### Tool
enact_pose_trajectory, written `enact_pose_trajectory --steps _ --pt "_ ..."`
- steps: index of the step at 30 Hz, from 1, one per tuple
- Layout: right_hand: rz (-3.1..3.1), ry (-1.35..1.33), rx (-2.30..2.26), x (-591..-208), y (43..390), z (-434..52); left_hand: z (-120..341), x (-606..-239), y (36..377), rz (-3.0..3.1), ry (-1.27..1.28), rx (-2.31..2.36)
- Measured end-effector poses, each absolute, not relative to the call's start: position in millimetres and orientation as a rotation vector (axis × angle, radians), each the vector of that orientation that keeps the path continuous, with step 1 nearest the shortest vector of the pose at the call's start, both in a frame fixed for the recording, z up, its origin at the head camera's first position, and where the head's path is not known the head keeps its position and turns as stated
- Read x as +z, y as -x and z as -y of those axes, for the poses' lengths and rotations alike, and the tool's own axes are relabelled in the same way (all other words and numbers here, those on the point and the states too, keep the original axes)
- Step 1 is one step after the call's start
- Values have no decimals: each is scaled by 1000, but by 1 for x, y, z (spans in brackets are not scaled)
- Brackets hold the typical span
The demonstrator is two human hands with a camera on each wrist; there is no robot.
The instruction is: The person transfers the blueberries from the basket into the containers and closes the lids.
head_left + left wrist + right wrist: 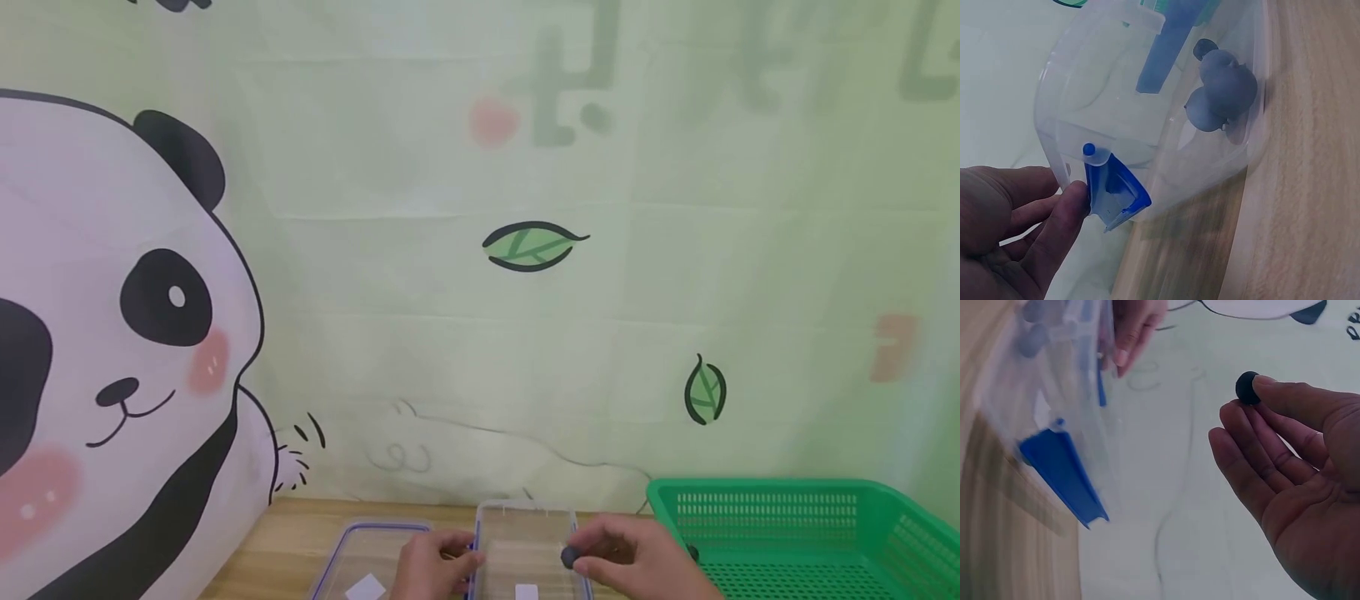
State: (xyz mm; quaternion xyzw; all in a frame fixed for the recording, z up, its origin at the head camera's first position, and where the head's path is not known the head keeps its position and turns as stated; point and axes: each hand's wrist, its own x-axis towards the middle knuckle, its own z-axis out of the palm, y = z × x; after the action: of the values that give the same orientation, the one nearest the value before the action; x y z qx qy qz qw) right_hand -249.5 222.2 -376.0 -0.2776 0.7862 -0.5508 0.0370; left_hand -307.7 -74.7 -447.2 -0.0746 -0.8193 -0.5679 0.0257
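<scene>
A clear plastic container (525, 542) with blue clasps stands between the hands. My left hand (435, 567) grips its left wall, the thumb against a blue clasp (1116, 190) in the left wrist view. Several round, dark grey-blue balls (1230, 90), some with a small nub, sit inside the container at its far end in that view. My right hand (637, 554) pinches a small, dark round ball (1247, 387) between thumb and fingertips. In the head view this ball overlaps the container's right wall; its other fingers are spread in the right wrist view.
A second clear container (352, 542) with a blue rim and a white label (366, 587) stands to the left. At the right is a green plastic basket (765, 485), with a dark ball (692, 552) at its left side. The wooden table (277, 533) ends at a panda-printed backdrop (420, 333).
</scene>
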Motion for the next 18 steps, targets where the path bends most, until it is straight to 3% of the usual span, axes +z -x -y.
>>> enact_pose_trajectory --steps 8,18 --pt "-2281 706 -1601 -399 255 -203 74 -445 307 2544 204 -1760" --pt "-2246 963 -1376 -428 269 -192 73 -445 307 2560 200 -1753"
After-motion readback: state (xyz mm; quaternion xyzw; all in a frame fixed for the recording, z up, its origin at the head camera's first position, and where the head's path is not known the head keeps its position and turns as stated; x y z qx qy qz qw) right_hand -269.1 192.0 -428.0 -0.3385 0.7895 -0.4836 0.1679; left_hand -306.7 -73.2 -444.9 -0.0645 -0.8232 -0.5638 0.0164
